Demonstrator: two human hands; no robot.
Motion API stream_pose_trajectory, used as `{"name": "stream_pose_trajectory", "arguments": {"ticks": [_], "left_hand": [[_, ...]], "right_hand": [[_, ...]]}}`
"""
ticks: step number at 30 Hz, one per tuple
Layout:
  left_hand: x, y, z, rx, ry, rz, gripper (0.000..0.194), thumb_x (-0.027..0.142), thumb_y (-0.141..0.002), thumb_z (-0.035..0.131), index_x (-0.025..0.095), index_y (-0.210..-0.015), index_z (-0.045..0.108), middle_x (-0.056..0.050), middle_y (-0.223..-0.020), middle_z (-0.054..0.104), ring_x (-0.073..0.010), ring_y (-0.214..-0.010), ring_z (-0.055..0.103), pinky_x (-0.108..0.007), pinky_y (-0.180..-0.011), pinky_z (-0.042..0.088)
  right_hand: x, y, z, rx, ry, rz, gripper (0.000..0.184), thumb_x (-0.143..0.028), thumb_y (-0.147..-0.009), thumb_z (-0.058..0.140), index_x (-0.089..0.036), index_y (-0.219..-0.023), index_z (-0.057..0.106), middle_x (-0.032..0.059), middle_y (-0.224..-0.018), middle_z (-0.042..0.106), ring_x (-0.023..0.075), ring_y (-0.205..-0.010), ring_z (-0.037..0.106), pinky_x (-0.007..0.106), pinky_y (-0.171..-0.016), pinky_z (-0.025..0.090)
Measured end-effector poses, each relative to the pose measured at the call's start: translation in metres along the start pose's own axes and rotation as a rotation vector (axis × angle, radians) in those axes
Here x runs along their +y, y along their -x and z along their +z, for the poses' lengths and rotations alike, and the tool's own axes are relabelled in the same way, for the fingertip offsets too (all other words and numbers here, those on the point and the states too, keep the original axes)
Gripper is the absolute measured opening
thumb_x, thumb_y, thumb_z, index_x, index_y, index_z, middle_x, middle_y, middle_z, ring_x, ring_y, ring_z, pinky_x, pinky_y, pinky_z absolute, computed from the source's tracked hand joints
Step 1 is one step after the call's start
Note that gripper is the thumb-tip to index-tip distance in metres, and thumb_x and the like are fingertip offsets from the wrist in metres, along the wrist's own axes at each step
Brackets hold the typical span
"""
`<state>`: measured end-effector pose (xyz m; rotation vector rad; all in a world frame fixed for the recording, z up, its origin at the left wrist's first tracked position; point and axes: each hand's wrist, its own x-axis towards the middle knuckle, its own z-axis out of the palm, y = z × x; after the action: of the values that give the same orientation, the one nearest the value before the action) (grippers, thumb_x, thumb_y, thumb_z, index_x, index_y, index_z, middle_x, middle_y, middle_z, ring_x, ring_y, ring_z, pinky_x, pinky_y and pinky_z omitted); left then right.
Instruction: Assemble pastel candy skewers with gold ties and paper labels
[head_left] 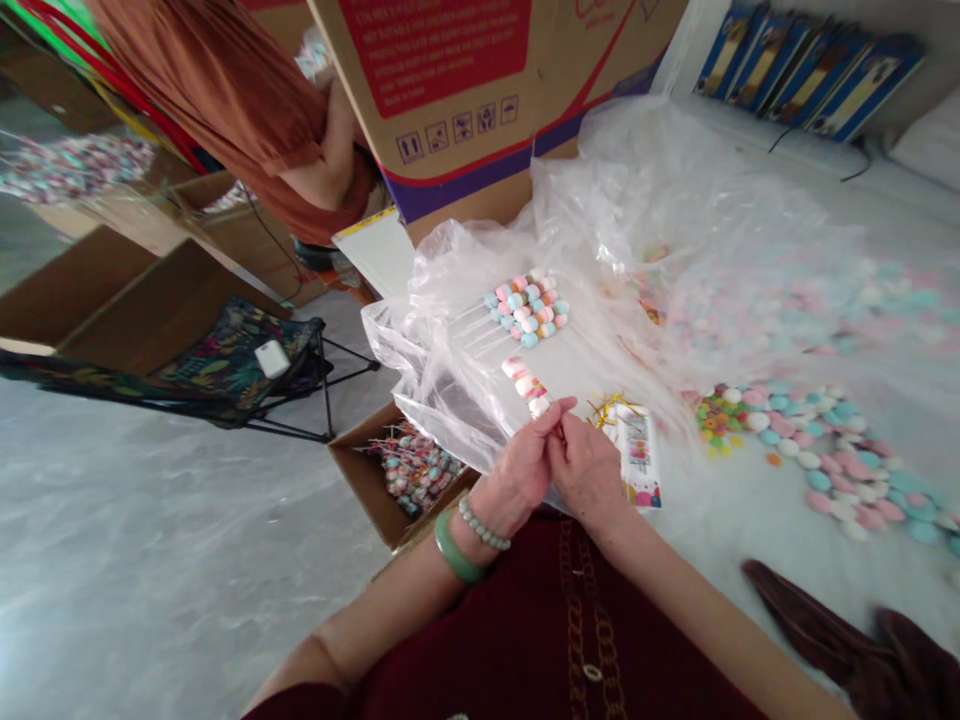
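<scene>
Close in front of my body, my left hand (pixel 526 455) and my right hand (pixel 589 455) meet with fingers pinched together. Between them is the lower end of a wrapped marshmallow skewer (pixel 526 385), its pink and white top pointing away to the upper left. Fingers hide its stick end. Beyond it lie several marshmallow skewers (pixel 529 305) side by side, sticks toward the left. Beside my right hand are a stack of printed wrapper bags (pixel 640 455) and gold twist ties (pixel 611 408).
Loose marshmallows (pixel 847 460) and small gummy candies (pixel 720 422) spread across the right of the table. Clear plastic sheeting (pixel 660 190) covers more. A large carton (pixel 465 150) stands behind. Below left, an open box (pixel 367 475) holds finished skewers. Another person (pixel 247 90) works at upper left.
</scene>
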<state>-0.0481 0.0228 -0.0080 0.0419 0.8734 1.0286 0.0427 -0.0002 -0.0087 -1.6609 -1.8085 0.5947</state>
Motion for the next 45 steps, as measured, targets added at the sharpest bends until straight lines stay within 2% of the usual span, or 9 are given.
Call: {"name": "stream_pose_trajectory", "arguments": {"ticks": [5, 11, 16, 18, 21, 26, 30, 37, 45], "left_hand": [[-0.001, 0.003, -0.012, -0.181, -0.008, -0.160, 0.024, 0.027, -0.076, 0.064, 0.016, -0.097, 0.065, -0.003, -0.077, 0.063, -0.0112, -0.060, 0.056, -0.027, -0.064, 0.049], [0.014, 0.019, -0.023, -0.285, -0.319, -0.014, 0.022, 0.028, -0.074, 0.068, 0.011, -0.088, 0.069, -0.012, -0.091, 0.066, -0.0197, -0.093, 0.059, -0.030, -0.086, 0.044], [0.025, 0.024, -0.020, -0.152, -0.529, 0.211, 0.024, 0.029, -0.078, 0.063, 0.014, -0.058, 0.062, -0.005, -0.063, 0.060, -0.0132, -0.065, 0.054, -0.025, -0.067, 0.043], [0.024, 0.025, -0.016, -0.278, -0.502, 0.045, 0.028, 0.033, -0.079, 0.060, 0.015, -0.057, 0.058, -0.002, -0.054, 0.053, -0.0120, -0.052, 0.049, -0.027, -0.060, 0.043], [0.013, 0.025, -0.009, -0.430, -0.459, -0.205, 0.036, 0.043, -0.081, 0.055, 0.018, -0.055, 0.051, 0.003, -0.046, 0.041, -0.0100, -0.038, 0.037, -0.030, -0.050, 0.041], [-0.008, 0.018, -0.014, -0.104, -0.819, 0.349, 0.014, 0.028, -0.076, 0.066, 0.020, -0.067, 0.061, 0.000, -0.060, 0.049, -0.0128, -0.057, 0.045, -0.023, -0.060, 0.039], [-0.004, 0.016, -0.019, 0.023, -0.954, 0.585, 0.008, 0.022, -0.074, 0.068, 0.022, -0.069, 0.062, -0.001, -0.062, 0.045, -0.0145, -0.064, 0.044, -0.021, -0.066, 0.036], [0.013, 0.007, -0.017, 0.111, -0.938, 0.429, 0.023, 0.030, -0.080, 0.055, 0.019, -0.060, 0.051, 0.005, -0.048, 0.033, -0.0086, -0.045, 0.029, -0.020, -0.045, 0.022], [0.017, -0.001, -0.013, 0.073, -0.643, 0.210, 0.019, 0.031, -0.074, 0.051, 0.018, -0.062, 0.048, 0.009, -0.039, 0.030, -0.0051, -0.032, 0.021, -0.020, -0.035, 0.019]], "right_hand": [[0.003, -0.010, -0.005, -0.280, -0.826, 0.479, 0.018, -0.034, -0.077, 0.053, -0.022, -0.064, 0.048, -0.0052, -0.051, 0.039, 0.0106, -0.045, 0.033, 0.024, -0.047, 0.027], [0.011, -0.002, -0.015, -0.601, -1.244, 0.620, 0.024, -0.042, -0.070, 0.062, -0.022, -0.067, 0.048, -0.0108, -0.046, 0.030, 0.0060, -0.036, 0.020, 0.021, -0.040, 0.022], [0.001, -0.001, -0.021, -0.156, -0.783, 0.399, 0.029, -0.035, -0.070, 0.064, -0.023, -0.095, 0.058, 0.0016, -0.084, 0.064, 0.0144, -0.069, 0.056, 0.025, -0.057, 0.042], [-0.004, -0.006, -0.023, -0.145, -0.875, 0.410, 0.041, -0.033, -0.068, 0.066, -0.025, -0.106, 0.054, 0.0022, -0.092, 0.066, 0.0149, -0.070, 0.057, 0.026, -0.057, 0.044], [-0.007, -0.012, -0.021, -0.245, -1.192, 0.525, 0.026, -0.031, -0.069, 0.063, -0.021, -0.092, 0.057, 0.0005, -0.076, 0.066, 0.0116, -0.052, 0.053, 0.024, -0.048, 0.042], [-0.006, -0.017, -0.011, 0.069, -1.288, 0.713, 0.023, -0.022, -0.061, 0.066, -0.019, -0.081, 0.055, -0.0018, -0.067, 0.062, 0.0113, -0.056, 0.054, 0.024, -0.055, 0.044], [0.004, -0.021, -0.022, 0.033, -0.944, 0.486, 0.017, -0.028, -0.072, 0.059, -0.021, -0.088, 0.057, -0.0008, -0.075, 0.062, 0.0152, -0.068, 0.056, 0.029, -0.067, 0.045], [0.084, -0.035, -0.053, 0.091, 0.505, 0.052, 0.018, -0.014, -0.081, 0.047, -0.016, -0.077, 0.065, 0.0119, -0.087, 0.060, 0.0234, -0.086, 0.049, 0.034, -0.076, 0.036], [0.095, -0.031, -0.070, 0.035, 0.640, -0.008, 0.023, -0.014, -0.085, 0.041, -0.015, -0.077, 0.063, 0.0102, -0.081, 0.062, 0.0229, -0.083, 0.051, 0.033, -0.074, 0.036]]}}
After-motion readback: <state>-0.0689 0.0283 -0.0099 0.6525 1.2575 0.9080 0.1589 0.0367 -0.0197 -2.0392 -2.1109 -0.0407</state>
